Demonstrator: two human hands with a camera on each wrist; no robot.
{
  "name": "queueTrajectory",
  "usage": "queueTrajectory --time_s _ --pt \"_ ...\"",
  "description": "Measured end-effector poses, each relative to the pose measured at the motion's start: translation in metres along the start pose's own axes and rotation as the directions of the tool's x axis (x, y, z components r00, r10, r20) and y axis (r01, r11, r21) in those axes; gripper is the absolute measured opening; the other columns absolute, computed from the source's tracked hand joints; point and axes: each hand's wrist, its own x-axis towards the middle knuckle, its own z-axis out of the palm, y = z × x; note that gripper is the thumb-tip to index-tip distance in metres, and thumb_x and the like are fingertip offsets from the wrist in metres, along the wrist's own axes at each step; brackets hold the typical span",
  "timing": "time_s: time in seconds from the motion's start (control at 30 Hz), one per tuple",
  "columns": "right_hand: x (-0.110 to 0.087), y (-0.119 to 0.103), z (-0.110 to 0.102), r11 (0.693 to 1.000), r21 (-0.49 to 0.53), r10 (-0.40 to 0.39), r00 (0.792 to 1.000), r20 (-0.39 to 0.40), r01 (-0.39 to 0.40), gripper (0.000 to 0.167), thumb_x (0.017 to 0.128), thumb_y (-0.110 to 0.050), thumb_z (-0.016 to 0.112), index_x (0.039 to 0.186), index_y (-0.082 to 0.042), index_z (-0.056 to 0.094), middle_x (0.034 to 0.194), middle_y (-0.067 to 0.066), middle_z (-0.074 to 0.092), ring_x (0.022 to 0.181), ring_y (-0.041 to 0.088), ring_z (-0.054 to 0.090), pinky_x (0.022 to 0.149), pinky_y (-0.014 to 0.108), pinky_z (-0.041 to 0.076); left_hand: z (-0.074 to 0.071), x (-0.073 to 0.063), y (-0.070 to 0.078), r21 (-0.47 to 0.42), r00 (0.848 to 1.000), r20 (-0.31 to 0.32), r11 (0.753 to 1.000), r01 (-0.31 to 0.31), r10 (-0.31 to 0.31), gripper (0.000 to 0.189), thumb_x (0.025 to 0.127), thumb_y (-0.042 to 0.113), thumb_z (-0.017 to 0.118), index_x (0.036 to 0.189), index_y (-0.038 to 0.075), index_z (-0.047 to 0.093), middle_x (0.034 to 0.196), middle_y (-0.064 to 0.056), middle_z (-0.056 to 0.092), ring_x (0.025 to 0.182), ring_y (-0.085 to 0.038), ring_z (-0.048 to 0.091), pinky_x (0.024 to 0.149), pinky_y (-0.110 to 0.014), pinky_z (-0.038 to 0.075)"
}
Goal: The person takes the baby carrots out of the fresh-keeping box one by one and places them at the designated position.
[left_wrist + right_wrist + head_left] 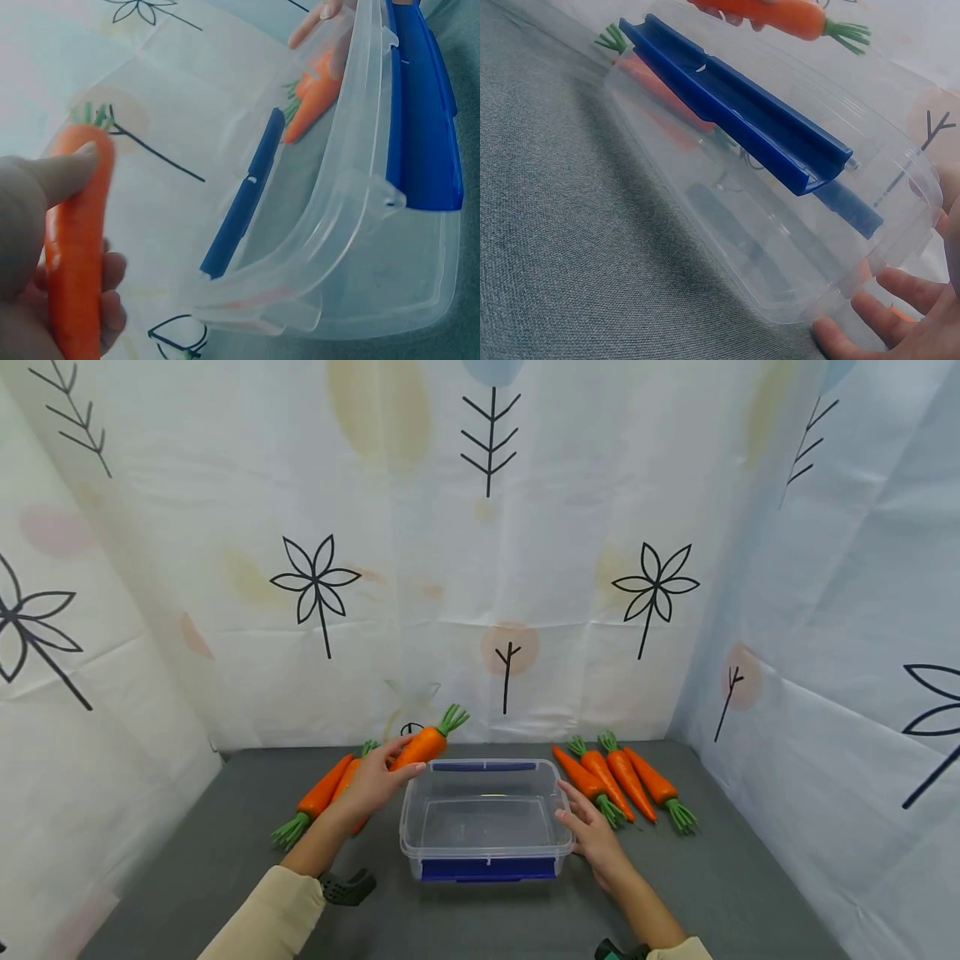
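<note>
My left hand [378, 781] grips an orange carrot [422, 747] with a green top, its thumb lying along the carrot in the left wrist view. That carrot is raised near the back left corner of a clear plastic container [487, 853]. The container has blue side clips and no lid on it; its inside looks bare. At the container's right end, my right hand [592, 835] rests with spread fingers [881, 319] against the wall and rim.
Left of the container, more carrots [321, 789] lie on the grey tabletop [202, 877], partly hidden behind my left hand. Several carrots [628, 781] lie side by side at the back right, beyond my right hand. A patterned white curtain [487, 568] encloses the back and sides.
</note>
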Motion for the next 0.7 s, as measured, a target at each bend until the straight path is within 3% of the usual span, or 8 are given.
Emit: queueTrajectory --time_s 0.17,0.37,0.53,0.7 --pt "0.0 0.0 0.0 1.0 0.008 0.003 1.0 0.008 -0.003 0.054 0.099 -0.022 0.058 0.15 -0.019 0.04 0.14 0.026 0.043 0.122 0.044 0.046 0.084 0.054 0.051 -0.014 0.0 -0.01 -0.031 0.992 -0.122 0.999 0.041 -0.045 0.064 0.091 0.037 0.068 0.146 0.012 0.044 0.122 -0.017 0.056 0.088 -0.026 0.059 0.068 -0.032 0.051" --pt "-0.001 -0.001 -0.001 1.0 -0.006 -0.003 1.0 0.002 0.003 0.054 0.099 -0.023 0.057 0.15 -0.018 0.039 0.145 0.027 0.038 0.127 0.044 0.041 0.086 0.056 0.049 -0.026 0.0 -0.028 -0.053 0.97 -0.224 0.995 0.079 -0.089 0.058 0.094 0.036 0.065 0.141 0.007 0.045 0.121 -0.02 0.057 0.102 -0.032 0.058 0.08 -0.038 0.051" --pt "0.0 -0.001 -0.002 1.0 -0.013 -0.013 1.0 0.005 0.013 0.055 0.099 -0.024 0.057 0.15 -0.019 0.039 0.147 0.027 0.035 0.128 0.044 0.039 0.086 0.055 0.049 -0.039 -0.004 -0.049 -0.077 0.954 -0.25 0.985 0.152 -0.166 0.065 0.094 0.042 0.063 0.142 0.004 0.04 0.129 -0.023 0.052 0.114 -0.037 0.052 0.09 -0.048 0.047" --pt "-0.001 -0.001 -0.001 1.0 -0.014 -0.005 1.0 0.004 0.006 0.055 0.099 -0.024 0.057 0.15 -0.019 0.039 0.147 0.027 0.036 0.128 0.044 0.04 0.086 0.055 0.049 -0.053 -0.005 -0.072 -0.051 0.937 -0.283 0.979 0.2 -0.206 0.069 0.095 0.042 0.062 0.144 0.001 0.036 0.135 -0.024 0.044 0.116 -0.04 0.048 0.091 -0.053 0.045"
